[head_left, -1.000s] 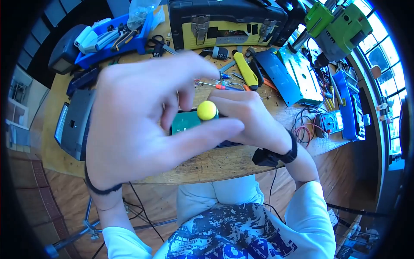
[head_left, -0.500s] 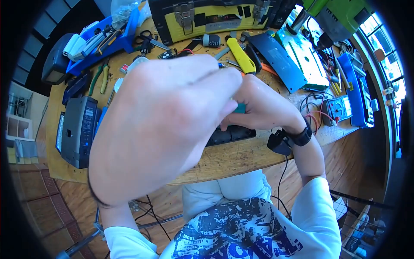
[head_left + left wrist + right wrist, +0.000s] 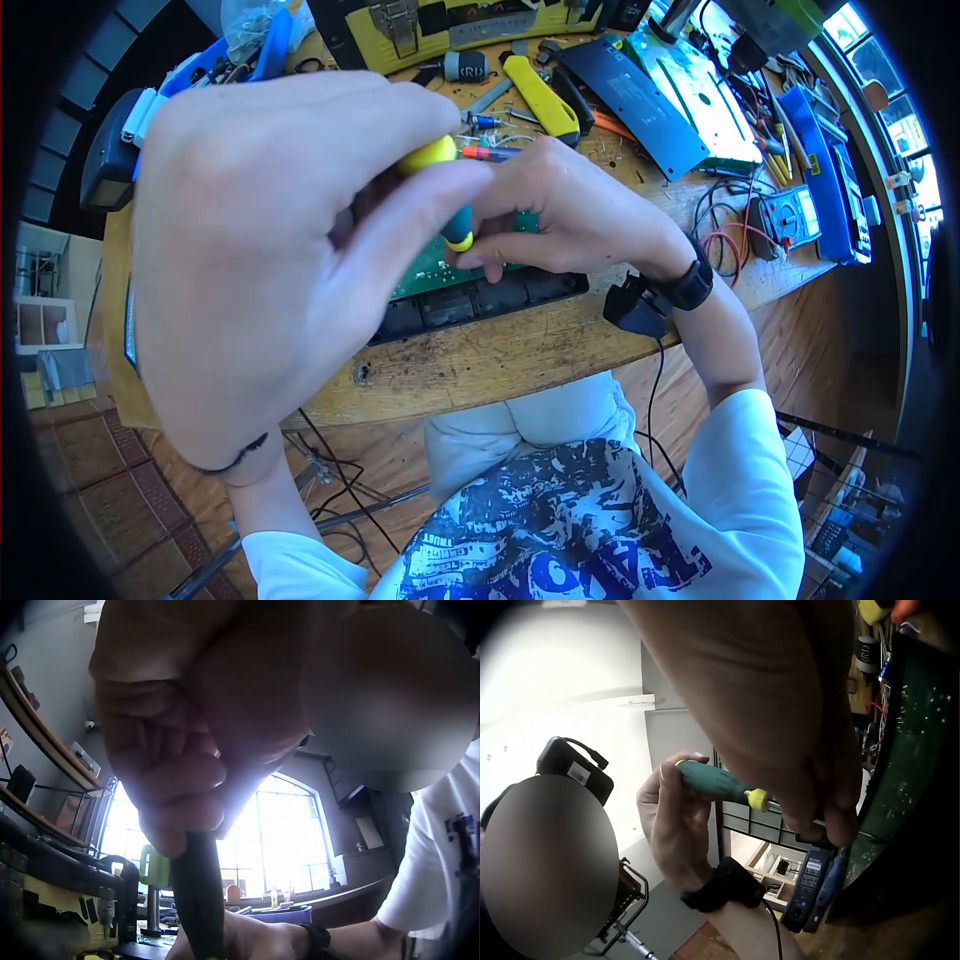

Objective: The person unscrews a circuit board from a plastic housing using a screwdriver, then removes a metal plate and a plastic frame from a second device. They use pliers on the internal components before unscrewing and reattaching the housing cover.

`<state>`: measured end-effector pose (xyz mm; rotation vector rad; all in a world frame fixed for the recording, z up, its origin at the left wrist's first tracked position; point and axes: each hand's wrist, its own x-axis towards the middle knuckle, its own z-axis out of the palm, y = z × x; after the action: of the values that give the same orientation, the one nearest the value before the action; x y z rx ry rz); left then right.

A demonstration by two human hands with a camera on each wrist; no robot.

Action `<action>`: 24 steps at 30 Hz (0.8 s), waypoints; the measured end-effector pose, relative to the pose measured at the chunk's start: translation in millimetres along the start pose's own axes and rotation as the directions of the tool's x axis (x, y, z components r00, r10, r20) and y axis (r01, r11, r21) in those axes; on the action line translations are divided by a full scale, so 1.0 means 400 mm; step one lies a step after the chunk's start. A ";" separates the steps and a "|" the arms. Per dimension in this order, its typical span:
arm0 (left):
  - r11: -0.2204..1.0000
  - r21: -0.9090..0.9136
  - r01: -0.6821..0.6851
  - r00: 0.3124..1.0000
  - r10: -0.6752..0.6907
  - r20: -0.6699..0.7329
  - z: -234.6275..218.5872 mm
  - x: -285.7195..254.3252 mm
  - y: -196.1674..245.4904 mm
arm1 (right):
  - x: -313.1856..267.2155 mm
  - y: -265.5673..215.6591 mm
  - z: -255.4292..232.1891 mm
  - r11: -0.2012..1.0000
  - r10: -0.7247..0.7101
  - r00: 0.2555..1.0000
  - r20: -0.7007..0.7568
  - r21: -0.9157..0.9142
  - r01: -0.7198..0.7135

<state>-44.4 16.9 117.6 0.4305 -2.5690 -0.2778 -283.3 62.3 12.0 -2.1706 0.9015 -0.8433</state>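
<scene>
- Head view, nearest first: one left hand (image 3: 270,260) fills the foreground, its fingers curled round one screwdriver (image 3: 450,200); the grip is clenched on the handle, thumb across the front.
- Screwdriver: a round teal handle with a yellow cap at the top and a yellow collar at the lower end; the left wrist view shows it only as a dark, smooth shaft (image 3: 199,900) coming out below the fingers, and the right wrist view shows the teal barrel and yellow collar (image 3: 727,786) clearly.
- Just beside that grip, one right hand (image 3: 570,215) has its fingertips pinched at the lower end of the tool, touching it near the collar; a black band circles the wrist.
- Directly under both hands lies one green circuit board (image 3: 440,265), flat and speckled with solder points, seated in one long black plastic casing (image 3: 480,300) with ribbed segments along its front edge.
- Casing and board rest on the scuffed wooden worktop (image 3: 500,360), near its front edge.
- Beyond the grip: one yellow-handled utility knife (image 3: 540,95), one dark blue flat panel (image 3: 630,105), one green metal plate (image 3: 700,110).
- Farther right of the grip, one small multimeter (image 3: 785,220) with red and black leads coiled beside it.
- Farthest back, one yellow-and-black tool case (image 3: 450,25) with metal latches.
</scene>
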 end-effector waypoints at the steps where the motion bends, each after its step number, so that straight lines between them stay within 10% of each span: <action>1: 0.996 0.022 -0.082 0.996 0.082 0.031 -0.010 0.006 -0.005 | 0.002 0.002 0.004 1.000 0.003 1.000 0.001 0.014 -0.003; 8: 0.970 -0.095 -0.224 0.972 0.229 0.049 -0.008 0.018 -0.008 | -0.001 0.012 0.007 0.999 -0.044 0.999 -0.025 0.012 0.044; 13: 0.989 -0.011 0.149 0.982 -0.147 0.117 -0.015 0.009 0.022 | -0.001 -0.004 -0.006 0.996 0.080 0.997 0.014 0.026 -0.081; 17: 0.992 -0.088 -0.092 0.986 0.103 0.132 -0.011 0.013 0.019 | -0.006 0.006 0.002 0.998 -0.052 0.997 -0.052 -0.033 0.050; 24: 0.991 -0.134 -0.030 0.998 0.036 0.042 0.012 0.020 0.031 | -0.006 -0.005 -0.009 0.998 -0.013 0.999 -0.045 -0.054 0.011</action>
<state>-56.6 26.1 120.6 0.3355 -2.5784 -0.4485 -286.8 64.2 14.9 -2.2133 0.9445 -0.8862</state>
